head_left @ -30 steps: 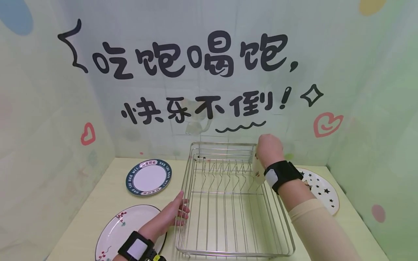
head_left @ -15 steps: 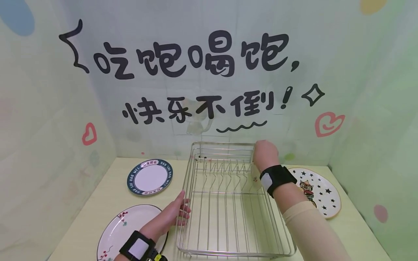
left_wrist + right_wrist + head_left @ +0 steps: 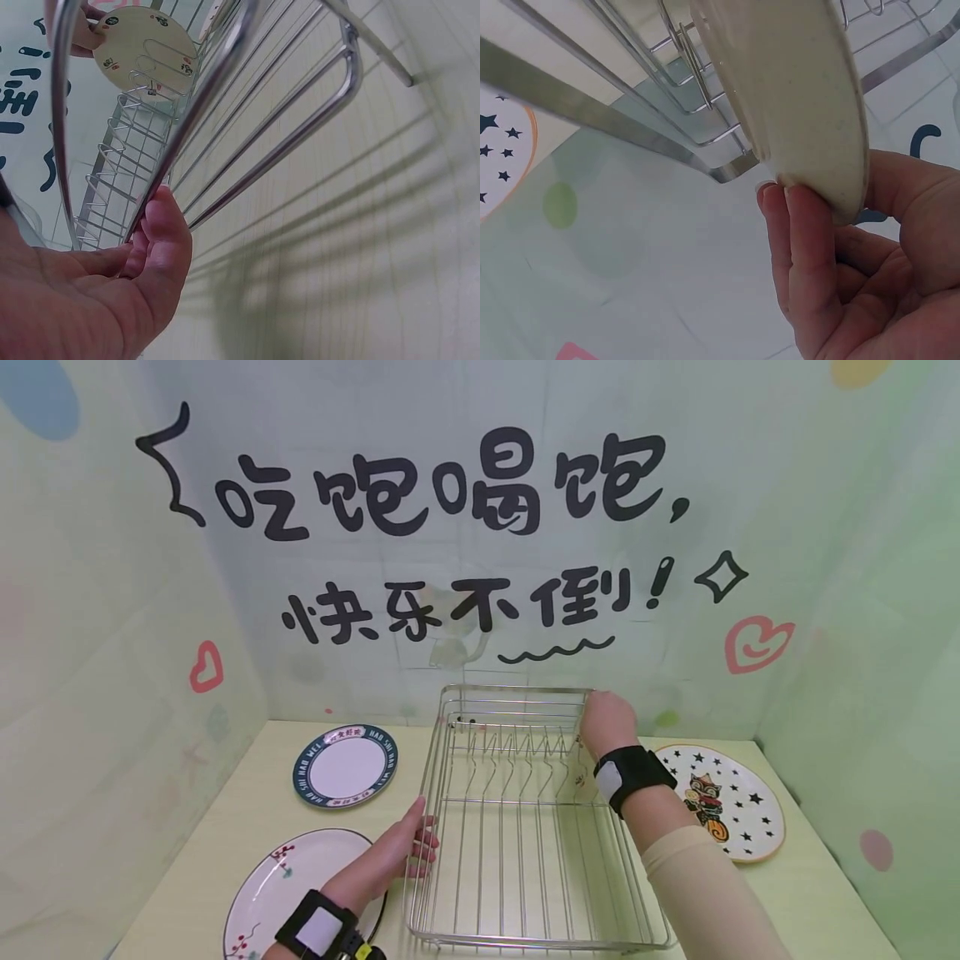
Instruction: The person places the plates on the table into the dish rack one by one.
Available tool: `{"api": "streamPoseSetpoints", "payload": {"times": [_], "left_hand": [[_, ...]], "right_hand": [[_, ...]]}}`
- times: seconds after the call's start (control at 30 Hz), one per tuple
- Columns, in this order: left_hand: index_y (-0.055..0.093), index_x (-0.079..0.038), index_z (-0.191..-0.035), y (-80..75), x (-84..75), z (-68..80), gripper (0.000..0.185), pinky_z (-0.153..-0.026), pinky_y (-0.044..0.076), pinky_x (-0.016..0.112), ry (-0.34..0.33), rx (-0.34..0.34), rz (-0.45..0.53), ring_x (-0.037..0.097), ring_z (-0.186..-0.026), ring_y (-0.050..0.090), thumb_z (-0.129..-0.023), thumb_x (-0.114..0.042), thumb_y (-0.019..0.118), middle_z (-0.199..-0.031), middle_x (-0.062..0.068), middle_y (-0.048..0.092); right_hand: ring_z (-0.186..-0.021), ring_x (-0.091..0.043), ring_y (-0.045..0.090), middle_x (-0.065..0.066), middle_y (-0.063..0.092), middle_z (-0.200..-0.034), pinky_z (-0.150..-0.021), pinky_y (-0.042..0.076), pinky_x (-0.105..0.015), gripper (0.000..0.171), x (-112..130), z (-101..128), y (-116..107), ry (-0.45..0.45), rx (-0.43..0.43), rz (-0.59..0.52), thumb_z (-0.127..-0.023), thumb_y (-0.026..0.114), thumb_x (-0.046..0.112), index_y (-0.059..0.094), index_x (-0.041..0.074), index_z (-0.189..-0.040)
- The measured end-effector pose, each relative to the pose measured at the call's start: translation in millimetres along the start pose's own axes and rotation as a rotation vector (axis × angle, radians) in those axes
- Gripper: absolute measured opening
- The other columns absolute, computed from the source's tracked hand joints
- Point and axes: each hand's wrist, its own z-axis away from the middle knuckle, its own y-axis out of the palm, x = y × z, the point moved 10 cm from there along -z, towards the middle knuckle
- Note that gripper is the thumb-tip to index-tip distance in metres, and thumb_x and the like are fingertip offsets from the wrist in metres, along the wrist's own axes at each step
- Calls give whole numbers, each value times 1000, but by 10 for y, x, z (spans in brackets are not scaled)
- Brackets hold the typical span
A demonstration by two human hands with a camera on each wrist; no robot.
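A metal wire dish rack (image 3: 517, 941) stands in the middle of the table. At its back right corner my right hand (image 3: 609, 727) pinches the rim of a cream plate (image 3: 802, 97) between thumb and fingers. The plate (image 3: 135, 56) stands on edge by the last wire divider loops, and small printed figures dot its face. In the head view my right hand hides most of it; whether its lower edge touches the rack I cannot tell. My left hand (image 3: 393, 857) holds the rack's left side, its fingers and thumb around a side wire (image 3: 180, 142).
A blue-rimmed plate (image 3: 345, 768) lies at the back left, with a larger white plate with a floral print (image 3: 277, 885) in front of it. To the rack's right lies an oval plate with stars (image 3: 738, 827). Printed cloth walls (image 3: 360, 677) enclose the table.
My right hand has lowered the cream plate and shifted it slightly left into the rack's back right corner. The left hand keeps its place on the rack.
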Motion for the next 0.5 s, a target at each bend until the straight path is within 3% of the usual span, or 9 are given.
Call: {"api": "streamPoseSetpoints", "payload": {"times": [0.5], "left_hand": [[37,9,-136,-3,15,-16,83,-60,48,32,-4,-16,4,21,-75,51,-97,-62,20,-91,10,50]], "right_hand": [[-76,-37,64,-25,65,-82,-64,54,-46,23,-99,23,94,30,30,-43,-92,43,-2,64,-11,-95]]}}
